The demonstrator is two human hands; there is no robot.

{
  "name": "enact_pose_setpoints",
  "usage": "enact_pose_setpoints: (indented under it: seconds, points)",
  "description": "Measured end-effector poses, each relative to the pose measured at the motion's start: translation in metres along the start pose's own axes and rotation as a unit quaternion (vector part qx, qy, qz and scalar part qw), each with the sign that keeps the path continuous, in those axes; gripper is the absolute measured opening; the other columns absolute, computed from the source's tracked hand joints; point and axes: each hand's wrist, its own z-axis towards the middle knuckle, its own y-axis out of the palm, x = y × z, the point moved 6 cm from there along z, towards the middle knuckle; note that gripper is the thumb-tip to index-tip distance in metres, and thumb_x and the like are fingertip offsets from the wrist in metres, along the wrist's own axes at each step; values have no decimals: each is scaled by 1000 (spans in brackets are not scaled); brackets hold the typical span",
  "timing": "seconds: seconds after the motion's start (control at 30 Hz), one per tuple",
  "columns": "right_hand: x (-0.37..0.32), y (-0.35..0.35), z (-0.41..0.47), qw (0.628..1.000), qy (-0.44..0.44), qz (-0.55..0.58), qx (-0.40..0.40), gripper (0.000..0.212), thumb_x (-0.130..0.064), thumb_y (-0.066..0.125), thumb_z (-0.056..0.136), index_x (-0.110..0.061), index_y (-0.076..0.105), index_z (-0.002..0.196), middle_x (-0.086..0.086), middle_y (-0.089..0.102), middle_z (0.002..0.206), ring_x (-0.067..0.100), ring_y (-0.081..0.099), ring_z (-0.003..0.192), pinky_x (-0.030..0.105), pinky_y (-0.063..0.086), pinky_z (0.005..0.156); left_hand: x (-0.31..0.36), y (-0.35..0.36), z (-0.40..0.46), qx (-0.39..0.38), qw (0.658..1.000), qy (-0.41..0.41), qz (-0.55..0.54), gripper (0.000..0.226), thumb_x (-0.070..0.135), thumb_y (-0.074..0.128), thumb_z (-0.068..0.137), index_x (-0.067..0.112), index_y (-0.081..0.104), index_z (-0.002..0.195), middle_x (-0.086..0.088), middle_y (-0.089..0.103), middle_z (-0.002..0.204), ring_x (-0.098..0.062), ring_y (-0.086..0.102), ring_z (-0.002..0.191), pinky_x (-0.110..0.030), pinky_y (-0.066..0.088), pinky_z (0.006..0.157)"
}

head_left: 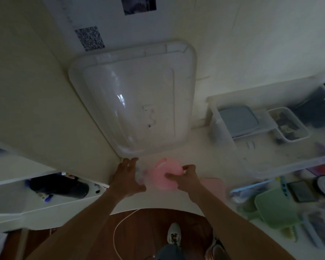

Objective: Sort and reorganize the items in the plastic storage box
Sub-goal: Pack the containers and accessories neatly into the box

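A round pink plastic container (164, 176) sits on the white table top (204, 162) near its front edge, directly between the two hands. The right hand (186, 178) grips it from the right side, with the thumb pressed across its near face and the fingers curled over its far rim. The left hand (127, 177) is just to the left of the pink container with its fingers spread and extended forward; something small, clear and blurred lies under or against those fingers, and whether the hand holds it cannot be told. The two hands are apart, separated by the pink container. Beyond them, touching nothing in the hands, a large translucent rectangular plastic lid (137, 96) lies flat on the table, one corner pointing toward the left hand. To the right stands the clear plastic storage box (233, 132), well clear of both hands, holding a grey-blue lidded flat case (238, 120) and a small clear tray of dark items (288, 124). Nearer the front right edge of the table lie a pale green plastic scoop-shaped piece (274, 209) and other small blurred articles. A white cable (118, 231) loops across the dark wooden floor below.
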Motion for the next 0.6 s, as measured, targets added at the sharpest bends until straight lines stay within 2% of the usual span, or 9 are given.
enact_pose_setpoints:
  seconds: [0.07, 0.17, 0.3, 0.37, 0.47, 0.6]
  points:
    - [-15, -14, -19, 999, 5, 46, 7, 74, -30, 88, 69, -14, 35, 118, 9, 53, 115, 25, 61, 97, 42, 59, 77, 12, -19, -10, 34, 999, 26, -28, 113, 55, 79, 53, 19, 32, 149, -7, 44, 134, -27, 44, 126, -34, 42, 102]
    - [-47, -46, -54, 995, -25, 92, 15, 71, -40, 84, 73, -18, 36, 120, 5, 56, 112, 22, 64, 96, 44, 59, 79, 42, -49, -27, 97, 989, 93, -56, 113, 61, 79, 53, 19, 36, 148, -1, 48, 127, -21, 49, 117, -34, 47, 97]
    - [-91, -102, -98, 986, -87, 130, 62, 61, -44, 79, 78, -22, 39, 118, 4, 60, 110, 22, 67, 95, 38, 60, 68, 108, -99, -46, 189, 960, 187, -88, 112, 58, 84, 53, 22, 38, 148, 3, 50, 117, -17, 55, 104, -34, 54, 84]
    - [-108, -136, -113, 977, -112, 158, 89, 57, -41, 78, 78, -20, 41, 116, 5, 61, 109, 23, 68, 92, 36, 61, 63, 146, -120, -48, 225, 944, 224, -93, 114, 54, 87, 52, 21, 37, 149, 2, 52, 118, -19, 56, 103, -35, 55, 83]
    - [-124, -184, -124, 966, -127, 192, 114, 57, -42, 78, 78, -18, 43, 117, 8, 61, 112, 24, 69, 91, 37, 61, 62, 201, -140, -43, 225, 936, 248, -103, 118, 53, 86, 50, 22, 33, 151, 7, 52, 119, -14, 54, 106, -32, 51, 89]
    - [-131, -249, -119, 952, -136, 235, 143, 63, -42, 80, 77, -13, 45, 121, 11, 60, 114, 27, 69, 95, 37, 61, 61, 271, -143, -20, 219, 933, 267, -102, 110, 62, 75, 50, 17, 37, 144, 6, 54, 126, -15, 52, 108, -28, 47, 93]
